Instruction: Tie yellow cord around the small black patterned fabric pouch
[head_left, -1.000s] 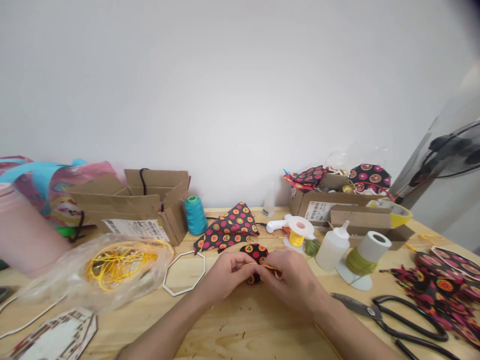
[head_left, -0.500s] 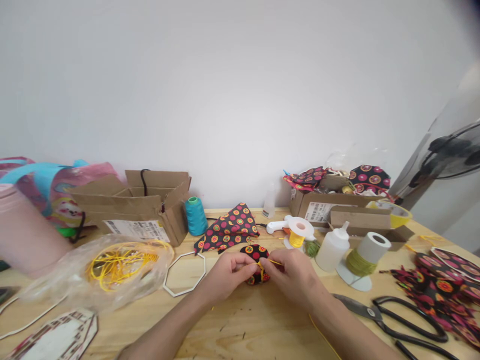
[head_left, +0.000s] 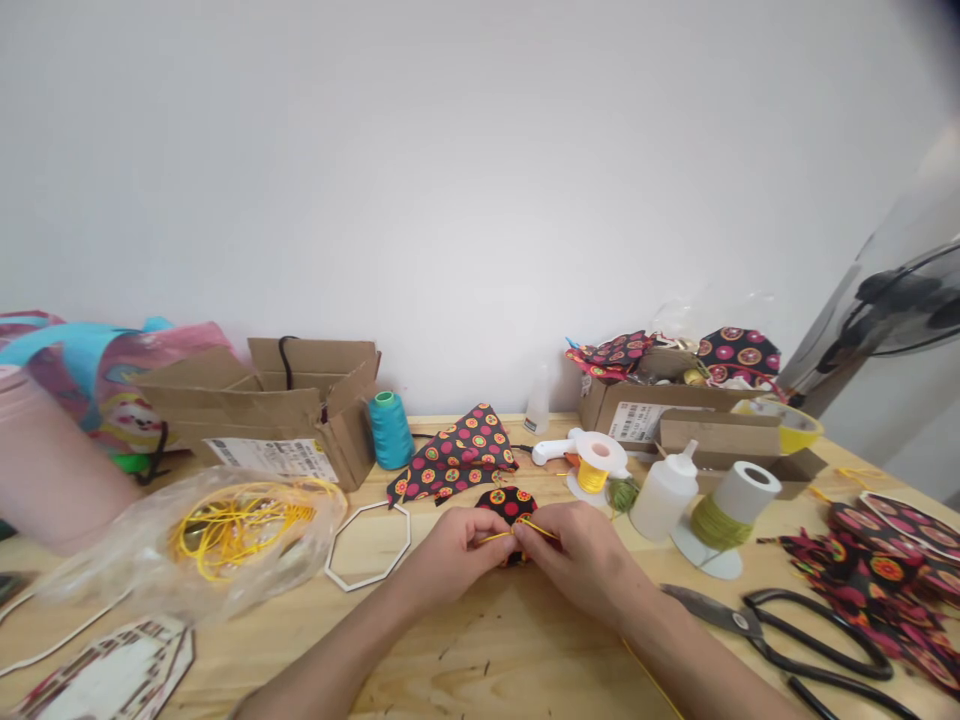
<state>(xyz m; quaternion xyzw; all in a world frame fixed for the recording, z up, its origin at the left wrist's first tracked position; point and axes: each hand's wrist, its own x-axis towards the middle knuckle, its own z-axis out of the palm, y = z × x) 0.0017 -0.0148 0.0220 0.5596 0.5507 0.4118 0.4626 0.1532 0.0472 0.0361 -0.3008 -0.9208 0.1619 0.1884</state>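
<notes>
My left hand and my right hand meet at the middle of the table, fingertips pinched together. Between them runs a thin yellow cord, gripped by both hands. Under the fingertips lies a small dark piece of patterned fabric with red and orange flowers, partly hidden by the hands. More of the yellow cord trails down below my right forearm. Behind the hands a larger folded cloth in a similar print rests on the table. To the left is a white octagonal frame.
Black scissors lie at right, near patterned fabric scraps. A white squeeze bottle, a green cord spool and a white glue gun stand behind. At left are a teal thread cone, a cardboard box and bagged yellow cord.
My fingertips have come closer together over the fabric piece, covering more of its lower part. The yellow cord now shows as short lengths on either side of the pinch.
</notes>
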